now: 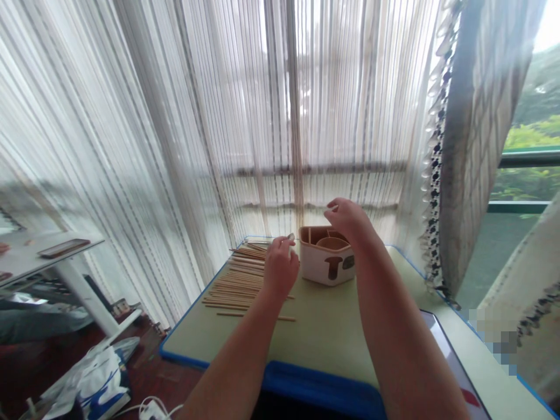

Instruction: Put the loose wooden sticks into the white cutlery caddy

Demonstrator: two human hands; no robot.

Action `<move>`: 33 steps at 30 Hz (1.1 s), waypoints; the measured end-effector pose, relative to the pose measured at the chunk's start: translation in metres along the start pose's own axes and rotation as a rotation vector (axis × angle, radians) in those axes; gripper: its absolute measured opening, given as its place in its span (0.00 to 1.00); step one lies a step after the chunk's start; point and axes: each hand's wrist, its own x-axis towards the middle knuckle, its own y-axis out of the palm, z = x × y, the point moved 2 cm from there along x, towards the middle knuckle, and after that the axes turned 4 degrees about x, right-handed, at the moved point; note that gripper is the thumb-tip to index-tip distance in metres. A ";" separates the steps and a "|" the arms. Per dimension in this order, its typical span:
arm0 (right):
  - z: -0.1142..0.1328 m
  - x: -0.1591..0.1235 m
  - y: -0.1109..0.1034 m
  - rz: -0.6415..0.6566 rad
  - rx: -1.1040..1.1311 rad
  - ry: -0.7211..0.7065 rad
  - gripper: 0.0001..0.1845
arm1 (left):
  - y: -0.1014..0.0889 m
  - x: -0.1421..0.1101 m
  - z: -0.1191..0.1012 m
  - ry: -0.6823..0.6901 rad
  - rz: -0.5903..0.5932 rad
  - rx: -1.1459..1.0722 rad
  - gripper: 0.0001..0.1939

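A white, angular desk organizer (318, 267) with brown compartments and a large brown letter on its front stands near the far side of the table. My right hand (347, 220) is above its right rim, fingers bent together in a pinch; whatever is between them is too small or hidden to see. Just left of the organizer, my left hand (280, 267) hovers over or touches the ends of the sticks, its thumb apart from the forefinger. Many thin wooden sticks (238, 286), like chopsticks, lie side by side on the table, partly hidden by that hand.
The pale table (324, 338) has a blue edge. A flat dark-rimmed device (450, 356) lies at the right. At the left are a second white table (72, 256) with a tray-like thing, and bags (102, 379) on the floor. Sheer curtains (245, 116) hang behind.
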 end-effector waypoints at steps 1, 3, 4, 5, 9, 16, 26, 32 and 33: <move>0.005 -0.004 -0.011 -0.013 0.018 -0.024 0.12 | -0.008 -0.008 0.002 0.020 0.065 0.017 0.13; 0.017 -0.013 -0.036 -0.086 0.124 -0.089 0.11 | -0.027 -0.026 0.008 0.041 0.167 0.044 0.14; 0.024 -0.018 -0.049 -0.136 0.204 -0.117 0.12 | -0.036 -0.035 0.012 0.055 0.213 0.056 0.15; 0.032 -0.024 -0.059 -0.175 0.290 -0.138 0.13 | -0.046 -0.045 0.016 0.062 0.245 0.070 0.16; 0.059 -0.057 -0.063 -0.200 0.527 -0.140 0.15 | -0.074 -0.081 0.030 0.012 0.285 0.155 0.15; 0.043 -0.146 0.042 0.079 0.474 -0.071 0.14 | -0.079 -0.105 0.033 -0.041 0.406 0.289 0.10; -0.025 -0.208 0.116 0.295 0.162 -0.097 0.18 | -0.077 -0.105 0.028 0.008 0.556 0.385 0.10; -0.024 -0.206 0.119 0.384 0.058 -0.162 0.11 | -0.079 -0.107 0.024 0.026 0.610 0.417 0.10; -0.024 -0.205 0.119 0.387 0.089 -0.145 0.09 | -0.079 -0.108 0.025 0.026 0.618 0.421 0.10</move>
